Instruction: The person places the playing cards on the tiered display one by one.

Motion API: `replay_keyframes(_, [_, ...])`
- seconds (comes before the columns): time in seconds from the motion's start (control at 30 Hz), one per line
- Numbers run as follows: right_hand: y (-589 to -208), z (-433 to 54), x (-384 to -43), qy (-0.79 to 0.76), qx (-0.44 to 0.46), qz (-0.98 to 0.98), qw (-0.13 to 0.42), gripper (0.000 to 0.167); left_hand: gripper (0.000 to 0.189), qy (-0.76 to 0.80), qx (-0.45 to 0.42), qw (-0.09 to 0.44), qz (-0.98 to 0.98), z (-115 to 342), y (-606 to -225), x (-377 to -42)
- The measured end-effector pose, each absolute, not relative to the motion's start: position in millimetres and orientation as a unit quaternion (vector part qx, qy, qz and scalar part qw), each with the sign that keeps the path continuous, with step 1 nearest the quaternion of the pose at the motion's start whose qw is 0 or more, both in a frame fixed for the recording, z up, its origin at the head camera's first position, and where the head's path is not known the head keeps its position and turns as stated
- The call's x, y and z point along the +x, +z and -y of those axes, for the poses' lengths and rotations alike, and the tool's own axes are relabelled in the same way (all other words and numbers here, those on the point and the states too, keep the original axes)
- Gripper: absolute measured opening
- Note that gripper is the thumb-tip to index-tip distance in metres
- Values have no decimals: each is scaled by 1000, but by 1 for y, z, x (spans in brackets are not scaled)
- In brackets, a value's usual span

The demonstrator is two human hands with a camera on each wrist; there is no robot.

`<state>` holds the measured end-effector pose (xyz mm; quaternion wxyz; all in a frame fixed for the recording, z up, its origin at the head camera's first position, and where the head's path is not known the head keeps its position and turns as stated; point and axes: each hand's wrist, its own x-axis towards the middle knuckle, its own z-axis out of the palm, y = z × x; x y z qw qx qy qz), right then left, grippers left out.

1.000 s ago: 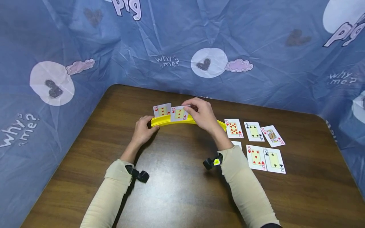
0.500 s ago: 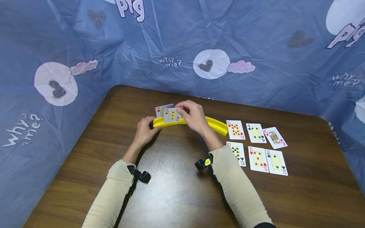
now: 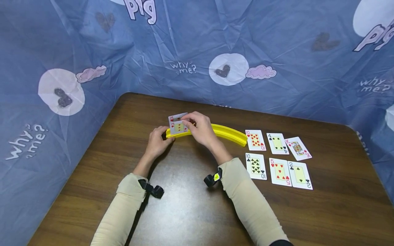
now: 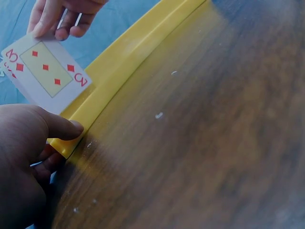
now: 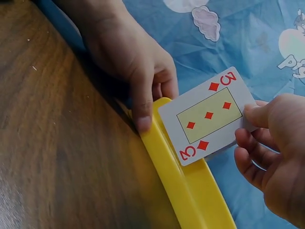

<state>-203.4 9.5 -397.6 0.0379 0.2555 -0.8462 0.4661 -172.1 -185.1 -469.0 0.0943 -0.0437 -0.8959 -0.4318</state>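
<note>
A curved yellow card holder (image 3: 229,132) stands on the table, and my left hand (image 3: 156,141) grips its left end with the thumb on the near side. My right hand (image 3: 201,130) pinches a three of diamonds (image 5: 208,117) by its right edge, thumb in front. That card leans over the holder's groove near the left end, its lower edge right at the groove in the right wrist view. Just behind it, a second red playing card (image 3: 176,117) stands upright in the holder, mostly covered by the three of diamonds.
Face-up cards lie right of the holder on the brown wooden table (image 3: 172,212): a ten of hearts (image 3: 255,140), a black four (image 3: 277,143) and a red king (image 3: 298,148). Nearer are a ten of clubs (image 3: 256,166), five of hearts (image 3: 280,172) and two of clubs (image 3: 300,175).
My right hand has moved left along the holder with the three of diamonds, which now overlaps the card behind it. My left hand keeps its grip on the holder's end.
</note>
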Motion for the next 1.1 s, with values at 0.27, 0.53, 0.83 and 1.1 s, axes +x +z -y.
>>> replay_keyframes(0.27, [-403, -5, -202, 463, 249, 850, 32, 16, 34, -431, -42, 92, 896, 184, -469, -171])
replay_keyframes(0.53, [-408, -3, -201, 445, 251, 859, 29, 16, 34, -430, -42, 92, 897, 183, -469, -171])
replay_keyframes(0.83, [-411, -3, -201, 426, 259, 867, 24, 17, 35, -431, -44, 92, 897, 185, -470, -172])
replay_keyframes(1.1, [-404, -6, -201, 428, 273, 861, 39, 18, 36, -430, -36, 78, 899, 185, -469, -172])
